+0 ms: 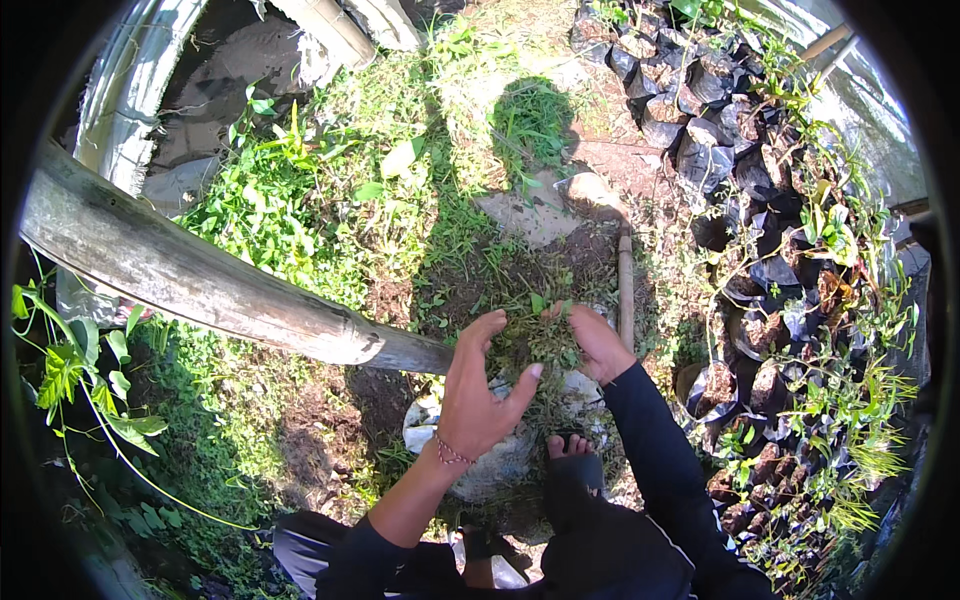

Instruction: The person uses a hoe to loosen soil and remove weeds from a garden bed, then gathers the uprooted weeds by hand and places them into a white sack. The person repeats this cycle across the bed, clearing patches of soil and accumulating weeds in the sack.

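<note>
A loose clump of pulled weeds with soil sits between my two hands, above a whitish plastic sack on the ground. My right hand, in a dark sleeve, curls its fingers round the right side of the clump. On the other side, my left hand has its thumb apart from its fingers and its palm turned to the weeds; whether it touches them is hard to tell. A wooden-handled garden tool lies just beyond my right hand, its head pointing away from me.
A thick bamboo pole slants in from the left, ending near my left hand. Many black polybags of soil crowd the right side. Low weeds cover ground at left, and a climbing vine hangs there. My sandalled foot is below.
</note>
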Demonstrator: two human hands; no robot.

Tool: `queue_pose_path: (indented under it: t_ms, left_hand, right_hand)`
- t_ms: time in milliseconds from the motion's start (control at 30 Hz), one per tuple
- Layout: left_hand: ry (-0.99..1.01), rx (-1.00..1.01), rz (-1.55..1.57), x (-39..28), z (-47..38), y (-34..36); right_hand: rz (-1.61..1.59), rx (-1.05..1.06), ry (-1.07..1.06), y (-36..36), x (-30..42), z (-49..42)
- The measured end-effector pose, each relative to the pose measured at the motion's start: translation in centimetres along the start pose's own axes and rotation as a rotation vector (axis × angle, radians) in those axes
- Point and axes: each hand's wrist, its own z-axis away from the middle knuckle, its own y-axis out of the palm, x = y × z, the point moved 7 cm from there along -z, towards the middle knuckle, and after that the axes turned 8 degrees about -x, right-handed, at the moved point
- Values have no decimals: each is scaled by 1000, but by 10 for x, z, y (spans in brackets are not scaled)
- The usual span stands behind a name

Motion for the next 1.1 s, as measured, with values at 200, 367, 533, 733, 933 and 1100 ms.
queue_pose_path:
  t_ms: [200,367,533,733,933,1100]
  left_hand:
    - [-56,61,144,-18,51,-21]
    - [-206,49,182,3,95,-11]
    - [-314,154,139,27,123,-11]
    - [-389,206,73,54,138,-10]
    - [-321,219,54,46,129,0]
    - [-365,219,97,44,118,0]
  right_hand:
    - [-89,171,-271,65,170,-27]
    - [88,-250,-744,97,285,-102]
    - [958,-136,-889,80,192,-83]
    - [1682,349,-930,49,-25,-61]
    - [1593,653,-1179,58,-66,-67]
    - [1574,619,-1014,62,-55,-87]
